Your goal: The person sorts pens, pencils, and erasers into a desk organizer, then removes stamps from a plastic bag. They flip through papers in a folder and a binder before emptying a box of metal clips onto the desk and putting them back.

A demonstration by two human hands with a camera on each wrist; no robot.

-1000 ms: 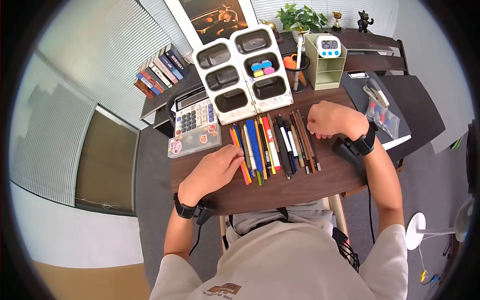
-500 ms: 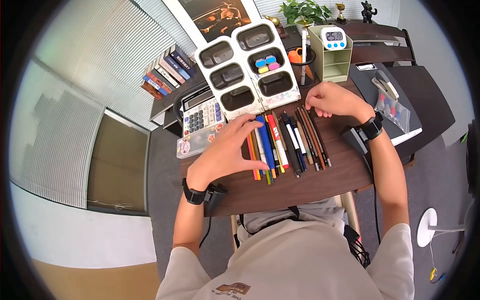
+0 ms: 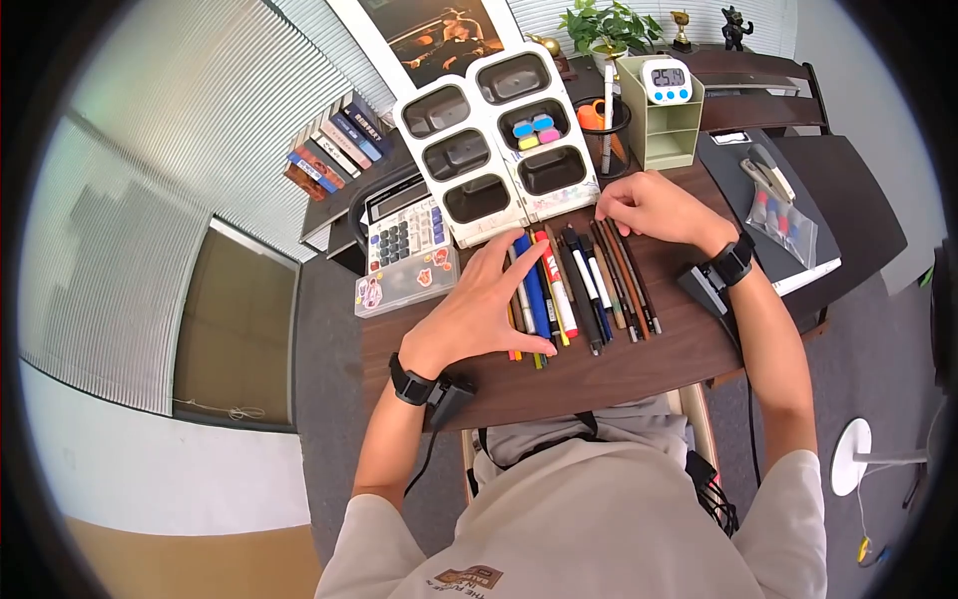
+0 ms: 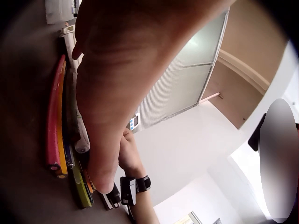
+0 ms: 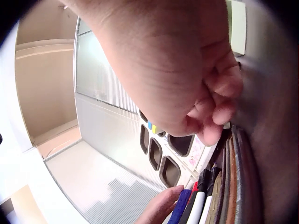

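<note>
A row of pens, markers and pencils lies side by side on the brown table. My left hand [image 3: 469, 314] spans its left part with thumb and fingers spread, the fingers near the far ends and the thumb by the near ends. Below the palm lie a blue marker [image 3: 537, 299] and, in the left wrist view, a red-pink pencil [image 4: 53, 135]. A red-and-white marker [image 3: 559, 295] is just right of the fingers. My right hand [image 3: 664, 212] has bent fingers, their tips at the far ends of the brown pencils [image 3: 631, 280]; it grips none of them.
Behind the row stands a white six-pocket organizer [image 3: 505, 165], sticky tabs in one pocket. A calculator [image 3: 404, 235] and clear stickered case [image 3: 404, 285] are left. A mesh cup [image 3: 621, 125], green shelf [image 3: 674, 150] with timer [image 3: 667, 80], and stapler [image 3: 768, 178] are right.
My left hand has moved from the row's left edge rightward over the pens, thumb and fingers spreading apart. My right hand has shifted from beside the pencils to their far ends.
</note>
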